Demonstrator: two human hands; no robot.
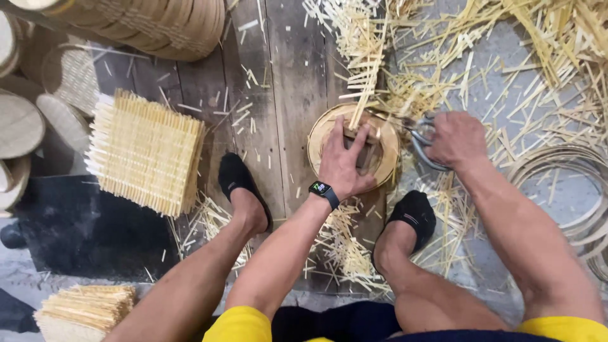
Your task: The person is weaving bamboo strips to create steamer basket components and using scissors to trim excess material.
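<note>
My left hand (342, 161), with a smartwatch on the wrist, presses down on a small wooden block on top of a round woven bamboo disc with a hoop rim (385, 166) on the plank floor. My right hand (457, 138) grips grey metal shears (421, 132) at the disc's right edge, where a strip of woven bamboo slats (366, 88) sticks out past the rim. My feet in black socks rest on either side, just below the disc.
A stack of square woven bamboo mats (147, 152) lies to the left. Finished round discs (25, 120) and a leaning pile of them (158, 25) fill the upper left. Bamboo offcuts (525, 57) litter the right, with loose hoops (570, 190) and another mat bundle (85, 310).
</note>
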